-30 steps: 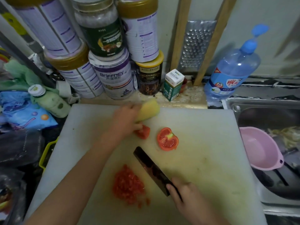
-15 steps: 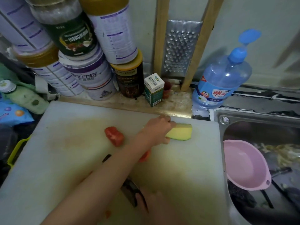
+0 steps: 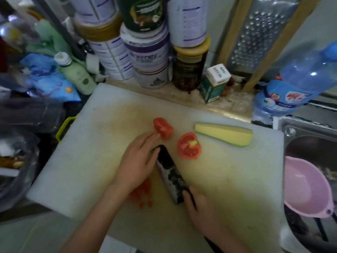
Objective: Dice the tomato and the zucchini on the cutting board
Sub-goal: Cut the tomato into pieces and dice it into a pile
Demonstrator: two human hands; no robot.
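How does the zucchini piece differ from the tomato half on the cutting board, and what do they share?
The zucchini piece is long, pale yellow with green skin; the tomato half is round and red. The zucchini piece lies toward the far edge; the tomato half lies nearer the knife. Both rest cut face up on the cutting board.

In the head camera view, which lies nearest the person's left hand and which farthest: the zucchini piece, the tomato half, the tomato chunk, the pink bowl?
1. Tomato chunk, at the fingertips of the left hand.
2. Tomato half, just right of the knife blade.
3. Zucchini piece, farther right on the cutting board.
4. Pink bowl, far right, off the board.
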